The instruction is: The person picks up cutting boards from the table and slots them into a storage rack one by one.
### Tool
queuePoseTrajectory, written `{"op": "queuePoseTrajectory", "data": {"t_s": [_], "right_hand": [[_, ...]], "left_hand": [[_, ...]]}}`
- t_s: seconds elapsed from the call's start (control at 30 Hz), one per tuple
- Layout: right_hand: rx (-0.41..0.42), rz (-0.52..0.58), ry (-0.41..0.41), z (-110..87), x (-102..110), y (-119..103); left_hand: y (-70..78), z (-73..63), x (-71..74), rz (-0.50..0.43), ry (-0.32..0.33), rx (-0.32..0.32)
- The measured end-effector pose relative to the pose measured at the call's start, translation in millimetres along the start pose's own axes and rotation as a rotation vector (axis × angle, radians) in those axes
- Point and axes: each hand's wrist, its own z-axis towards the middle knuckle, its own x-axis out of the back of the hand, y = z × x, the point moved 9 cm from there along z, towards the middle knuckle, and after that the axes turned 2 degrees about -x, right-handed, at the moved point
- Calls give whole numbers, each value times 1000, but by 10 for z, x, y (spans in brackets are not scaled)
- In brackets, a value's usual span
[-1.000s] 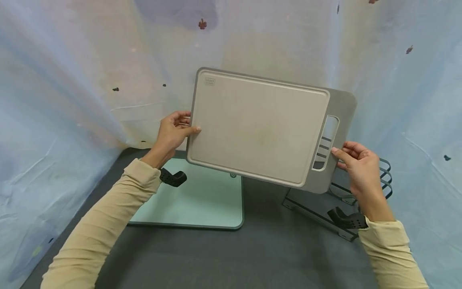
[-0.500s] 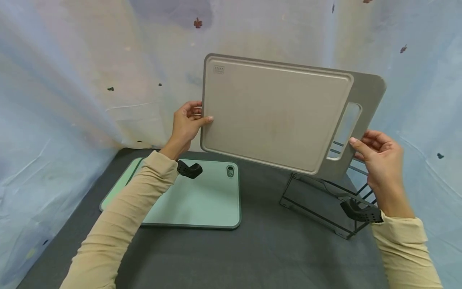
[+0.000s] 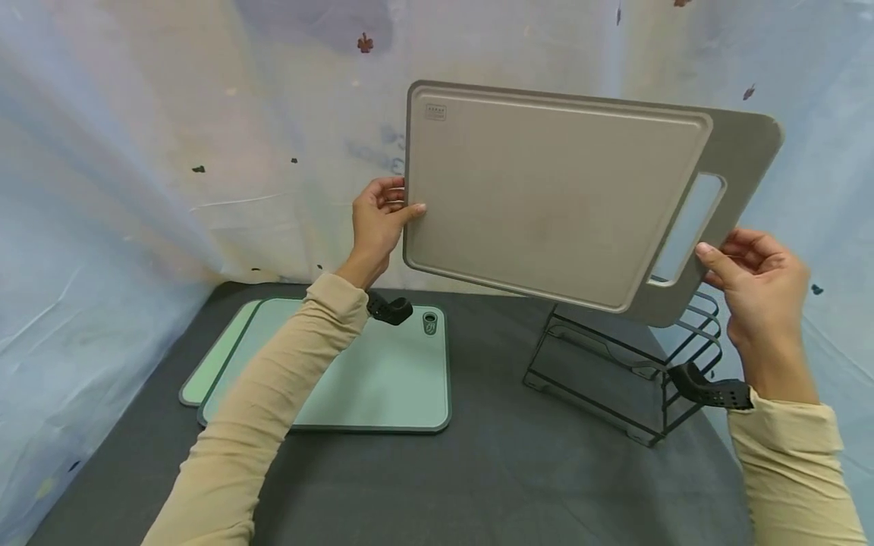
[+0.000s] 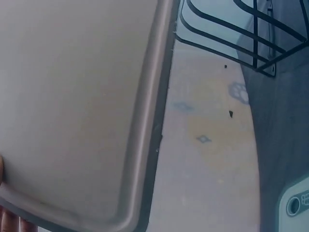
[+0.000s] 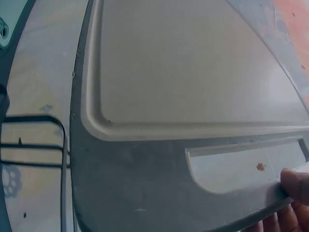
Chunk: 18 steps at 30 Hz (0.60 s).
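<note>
A beige cutting board (image 3: 546, 197) with a grey rim and a slotted handle is held up in the air, tilted so its right end hangs over the rack. My left hand (image 3: 378, 227) pinches its left edge, thumb on the front face and fingers behind. At the handle end my right hand (image 3: 765, 292) grips the strip beside the slot, thumb in front. The right wrist view shows that thumb (image 5: 295, 186) at the slot's outer edge. Below the board stands a black wire rack (image 3: 594, 406), its upright loops partly hidden behind the board and right wrist.
Two pale green cutting boards lie overlapping on the dark grey tabletop (image 3: 492, 485) at left; the upper board (image 3: 382, 387) is partly covered by the left sleeve, the lower board (image 3: 221, 353) peeks out. A patterned curtain (image 3: 287, 98) hangs behind.
Both hands have carried the beige cutting board up and to the right, with their grips kept. The rack and the green boards now show more fully beneath it.
</note>
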Motion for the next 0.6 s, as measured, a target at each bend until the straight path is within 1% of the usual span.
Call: {"op": "queuePoseTrajectory", "data": {"t_s": [0.2, 0.3, 0.5, 0.6], "right_hand": [[77, -14, 62, 50, 158, -105], [95, -27, 84, 84, 235, -144], [95, -58, 129, 133, 406, -185], [90, -71, 153, 151, 499, -206]], "left_hand": [[21, 16, -208, 6, -5, -34], [36, 36, -306, 9, -1, -44], [42, 61, -522, 0, 15, -29], [63, 62, -637, 3, 9, -51]]}}
